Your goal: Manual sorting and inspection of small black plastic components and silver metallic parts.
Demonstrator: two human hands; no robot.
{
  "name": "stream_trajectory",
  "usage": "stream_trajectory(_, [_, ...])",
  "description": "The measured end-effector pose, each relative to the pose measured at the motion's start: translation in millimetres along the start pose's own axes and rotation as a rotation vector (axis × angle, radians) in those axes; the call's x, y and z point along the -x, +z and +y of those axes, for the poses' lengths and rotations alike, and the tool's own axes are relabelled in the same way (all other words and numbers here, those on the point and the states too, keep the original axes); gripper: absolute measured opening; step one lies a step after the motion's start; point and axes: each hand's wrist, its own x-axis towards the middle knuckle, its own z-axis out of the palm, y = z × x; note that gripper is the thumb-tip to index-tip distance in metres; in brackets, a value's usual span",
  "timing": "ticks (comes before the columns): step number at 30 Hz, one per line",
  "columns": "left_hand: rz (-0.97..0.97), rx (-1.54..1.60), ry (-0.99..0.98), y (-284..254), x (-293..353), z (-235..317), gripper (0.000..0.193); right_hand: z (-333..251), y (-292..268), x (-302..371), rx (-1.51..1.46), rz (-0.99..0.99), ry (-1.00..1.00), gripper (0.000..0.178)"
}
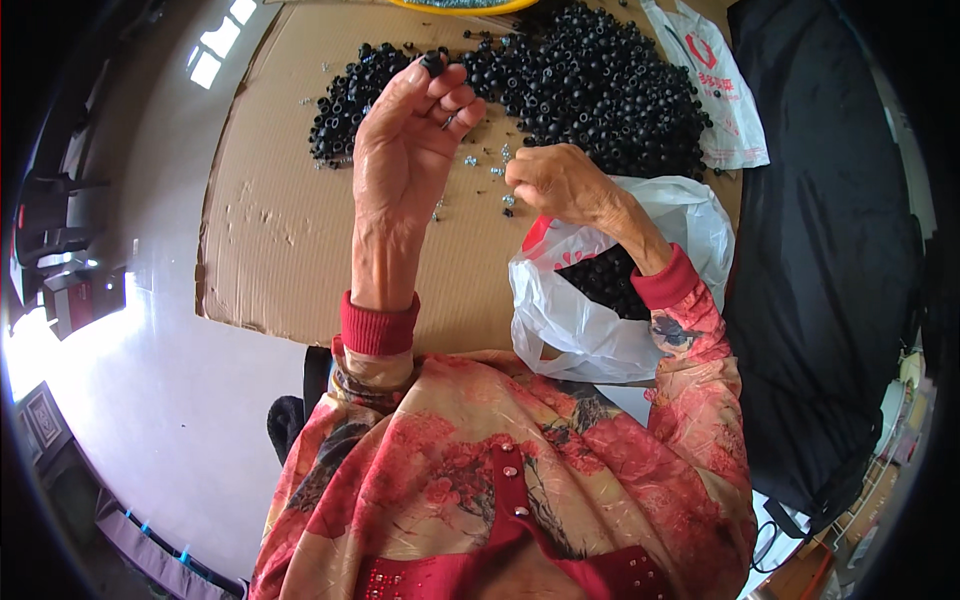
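My left hand [408,140] is raised over the cardboard with its palm turned up, pinching a small black round cap [432,64] between thumb and forefinger. To its right my right hand [565,183] is closed, knuckles up; whatever its fingers may hold is hidden. Beyond both hands spreads a big heap of black caps [610,95], some showing hollow open ends. A smaller part of the heap [350,110] lies behind my left hand. Small silvery screws [471,160] are scattered between the hands. Under my right forearm an open white plastic bag [560,320] holds more black caps.
Flattened cardboard [275,230] covers the work surface. A yellow-rimmed basin [465,8] stands at the far edge. Another white plastic bag [735,130] lies flat at the far right, beside a large black cloth-covered object [820,250]. Pale shiny floor [200,400] stretches to the left.
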Motion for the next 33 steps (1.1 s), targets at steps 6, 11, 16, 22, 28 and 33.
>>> stream_trajectory(6, [-0.034, 0.007, -0.028, 2.1, 1.7, -0.7, 0.017, -15.5, 15.4, 11.9, 0.052, -0.053, -0.049, 0.009])
stream_trajectory(11, [-0.143, 0.068, -0.061, -7.5, 3.2, -6.1, 0.023, -18.9, 30.8, 16.1, 0.115, -0.071, -0.059, 0.012])
stream_trajectory(16, [-0.108, 0.048, -0.036, 6.5, 8.9, -1.5, 0.02, -27.2, 24.8, 15.3, 0.101, -0.067, -0.074, 0.014])
stream_trajectory(22, [-0.091, -0.124, -0.033, 11.0, 7.8, -9.5, 0.019, -50.7, -62.3, -10.6, -0.115, 0.45, 0.032, 0.023])
stream_trajectory(28, [-0.111, -0.368, -0.073, 33.5, 23.1, -14.7, 0.017, -68.2, -100.5, -21.5, -0.039, 0.483, -0.233, 0.015])
stream_trajectory(33, [-0.188, -0.497, -0.156, 35.9, 25.3, -11.3, 0.023, -67.7, -116.9, 11.0, -0.014, 0.317, -0.105, 0.011])
